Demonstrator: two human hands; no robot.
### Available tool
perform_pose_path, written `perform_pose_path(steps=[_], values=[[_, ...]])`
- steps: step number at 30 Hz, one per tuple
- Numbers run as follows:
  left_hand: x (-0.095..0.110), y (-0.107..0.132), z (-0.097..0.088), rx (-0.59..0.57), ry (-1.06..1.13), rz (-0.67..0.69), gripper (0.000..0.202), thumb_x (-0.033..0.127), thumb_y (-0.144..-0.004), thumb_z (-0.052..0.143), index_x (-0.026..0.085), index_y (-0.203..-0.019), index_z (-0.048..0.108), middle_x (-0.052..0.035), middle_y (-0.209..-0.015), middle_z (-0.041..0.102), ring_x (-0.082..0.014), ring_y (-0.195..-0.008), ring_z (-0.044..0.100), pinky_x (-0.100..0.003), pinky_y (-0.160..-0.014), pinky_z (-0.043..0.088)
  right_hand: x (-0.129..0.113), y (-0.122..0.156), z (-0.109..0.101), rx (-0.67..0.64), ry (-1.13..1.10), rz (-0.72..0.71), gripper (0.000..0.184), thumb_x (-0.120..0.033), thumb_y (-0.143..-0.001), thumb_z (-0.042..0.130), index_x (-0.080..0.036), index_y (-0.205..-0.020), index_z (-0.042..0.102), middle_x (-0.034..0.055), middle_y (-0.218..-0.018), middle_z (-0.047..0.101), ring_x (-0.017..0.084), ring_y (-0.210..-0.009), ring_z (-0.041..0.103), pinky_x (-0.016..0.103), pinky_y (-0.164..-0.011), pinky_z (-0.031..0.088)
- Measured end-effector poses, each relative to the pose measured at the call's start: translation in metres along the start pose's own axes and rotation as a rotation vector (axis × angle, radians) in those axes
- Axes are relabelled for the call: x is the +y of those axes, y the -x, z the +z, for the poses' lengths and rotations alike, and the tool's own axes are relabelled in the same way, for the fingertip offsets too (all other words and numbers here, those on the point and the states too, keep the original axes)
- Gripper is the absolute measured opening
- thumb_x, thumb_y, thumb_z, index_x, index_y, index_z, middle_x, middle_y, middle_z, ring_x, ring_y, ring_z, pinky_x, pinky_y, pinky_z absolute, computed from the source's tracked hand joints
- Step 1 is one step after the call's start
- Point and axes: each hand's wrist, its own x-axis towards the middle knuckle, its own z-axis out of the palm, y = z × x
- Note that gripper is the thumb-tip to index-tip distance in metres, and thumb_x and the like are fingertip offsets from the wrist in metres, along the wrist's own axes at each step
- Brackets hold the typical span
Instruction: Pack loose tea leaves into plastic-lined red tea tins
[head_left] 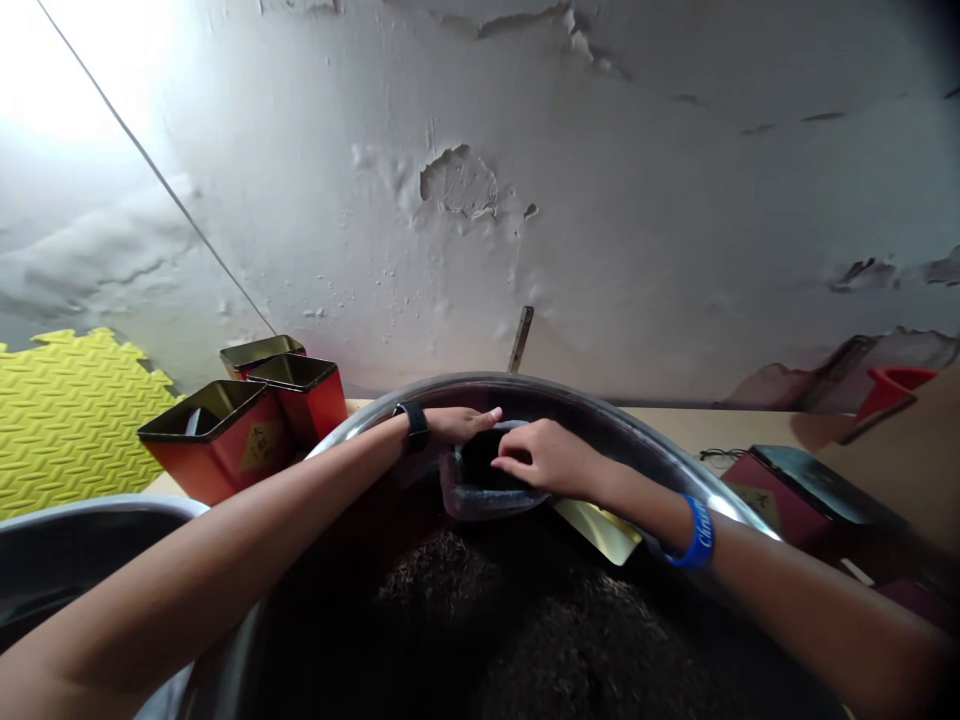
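Observation:
A square, open-topped container lined with a clear plastic bag [499,503] stands inside a big metal basin [645,425]; its inside looks dark. My left hand [459,424], with a black band at the wrist, grips the bag's far left rim, thumb stretched along the top and the other fingers mostly hidden. Over the right rim, my right hand [551,460] is closed on the bag, its curled fingers reaching inside the opening. Dark, dry, leaf-like bits [442,575] lie in heaps in the basin. Under my right forearm rests a shiny gold metal piece [600,530].
Several red tins, one in front [225,450], stand open left of the basin. A second metal basin [105,505] is at lower left, near a yellow foam mat [75,420]. A dark-topped red box [795,500] lies right. The peeling wall [637,250] rises close behind.

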Motion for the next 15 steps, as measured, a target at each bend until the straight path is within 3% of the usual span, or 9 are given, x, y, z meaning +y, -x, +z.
perform_pose_path(steps=[3,7,12,15], values=[[0.001,0.000,-0.001,0.019,-0.047,0.009,0.076,0.064,-0.083,0.012,0.010,-0.112,0.057,-0.0113,-0.117,0.055,-0.0207,-0.103,0.050,-0.026,-0.089,0.034,-0.008,0.000,0.007,-0.039,-0.041,-0.081,0.022,-0.024,-0.084,0.041,-0.014,-0.084,0.061,0.0063,-0.086,0.060,0.014,-0.080,0.053,0.027,-0.074,0.040],[-0.003,-0.002,-0.003,0.046,-0.093,-0.014,0.073,0.062,-0.085,0.011,0.011,-0.117,0.054,-0.0112,-0.124,0.050,-0.0212,-0.109,0.047,-0.026,-0.092,0.031,-0.007,0.000,0.014,-0.003,-0.024,-0.078,0.026,-0.015,-0.081,0.040,-0.014,-0.100,0.057,0.0079,-0.097,0.058,0.016,-0.092,0.051,0.031,-0.081,0.039],[-0.006,-0.001,-0.005,0.065,-0.106,-0.036,0.073,0.062,-0.085,0.011,0.012,-0.117,0.054,-0.0105,-0.123,0.051,-0.0212,-0.108,0.048,-0.026,-0.089,0.034,0.009,-0.001,0.019,-0.063,0.035,-0.029,0.030,-0.004,-0.071,0.039,-0.015,-0.089,0.060,0.0056,-0.091,0.058,0.015,-0.086,0.051,0.028,-0.078,0.041],[-0.008,-0.001,-0.007,0.065,-0.119,-0.033,0.070,0.059,-0.086,0.012,0.012,-0.118,0.053,-0.0112,-0.125,0.049,-0.0212,-0.109,0.047,-0.027,-0.090,0.033,0.003,0.000,0.015,0.056,-0.006,-0.081,0.033,-0.003,-0.071,0.038,-0.015,-0.092,0.060,0.0070,-0.096,0.057,0.016,-0.090,0.050,0.030,-0.080,0.041]])
